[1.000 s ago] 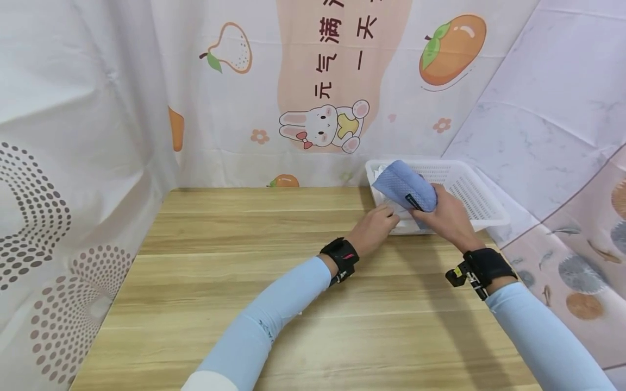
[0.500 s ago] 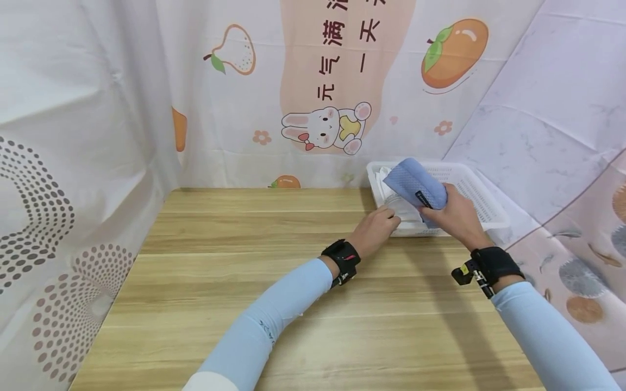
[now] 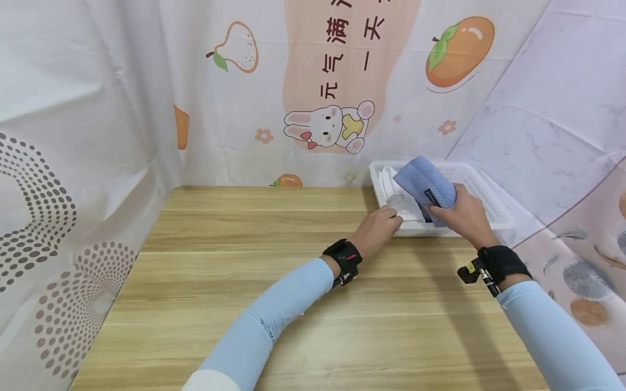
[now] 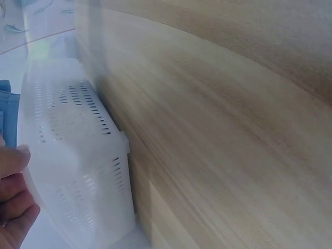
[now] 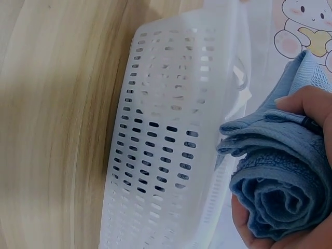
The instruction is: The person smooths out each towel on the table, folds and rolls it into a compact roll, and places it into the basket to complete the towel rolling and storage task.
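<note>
A rolled blue towel [image 3: 425, 182] with a small black label is gripped in my right hand [image 3: 469, 216], tilted above the white plastic basket [image 3: 481, 184]. Its spiral end, a roll of blue towel [image 5: 282, 205], faces the right wrist camera. My left hand [image 3: 377, 229] is at the basket's near left corner, its fingers curled over the rim. In the left wrist view the thumb and fingers [image 4: 18, 202] meet the basket rim [image 4: 28, 176]; the fingertips' inner side is partly hidden. White folded things [image 3: 406, 206] lie inside the basket beside the left hand.
The basket stands at the far right of the wooden table [image 3: 254, 260], against the printed curtain [image 3: 235, 119]. Marbled cloth [image 3: 543, 108] hangs at the right. Something dark [image 3: 426, 214] shows under the towel, too hidden to name.
My right hand has shifted right with the towel, uncovering more of the white things in the basket. The left hand stays at the same basket corner. The view has shifted slightly.
</note>
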A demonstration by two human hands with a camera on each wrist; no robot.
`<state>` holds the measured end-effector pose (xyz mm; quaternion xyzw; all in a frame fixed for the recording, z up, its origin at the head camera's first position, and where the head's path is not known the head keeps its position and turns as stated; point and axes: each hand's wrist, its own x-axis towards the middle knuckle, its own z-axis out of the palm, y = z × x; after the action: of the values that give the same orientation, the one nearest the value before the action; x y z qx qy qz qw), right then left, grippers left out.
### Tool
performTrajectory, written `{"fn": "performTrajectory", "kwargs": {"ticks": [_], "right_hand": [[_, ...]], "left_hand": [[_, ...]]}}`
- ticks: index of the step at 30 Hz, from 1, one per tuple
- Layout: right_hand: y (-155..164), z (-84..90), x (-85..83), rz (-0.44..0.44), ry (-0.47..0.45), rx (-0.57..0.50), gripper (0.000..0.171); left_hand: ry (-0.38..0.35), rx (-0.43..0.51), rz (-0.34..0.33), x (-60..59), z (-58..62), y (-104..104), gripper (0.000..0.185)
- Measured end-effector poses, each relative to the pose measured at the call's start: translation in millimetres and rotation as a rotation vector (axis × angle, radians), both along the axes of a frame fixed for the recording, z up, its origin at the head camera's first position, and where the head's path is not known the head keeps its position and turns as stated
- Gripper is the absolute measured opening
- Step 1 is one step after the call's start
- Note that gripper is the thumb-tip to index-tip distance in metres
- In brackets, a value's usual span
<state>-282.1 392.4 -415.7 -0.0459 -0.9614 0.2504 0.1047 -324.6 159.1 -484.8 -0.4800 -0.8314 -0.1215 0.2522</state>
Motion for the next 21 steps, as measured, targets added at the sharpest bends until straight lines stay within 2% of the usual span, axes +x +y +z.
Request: {"fn": "performTrajectory", "kwargs": {"ticks": [21], "right_hand": [[14, -3.1, -0.1, -0.03, -0.01, -0.001, 0.093]], "left_hand": [[-0.014, 0.008, -0.003, 1.1, 0.6, 0, 0.017]]}}
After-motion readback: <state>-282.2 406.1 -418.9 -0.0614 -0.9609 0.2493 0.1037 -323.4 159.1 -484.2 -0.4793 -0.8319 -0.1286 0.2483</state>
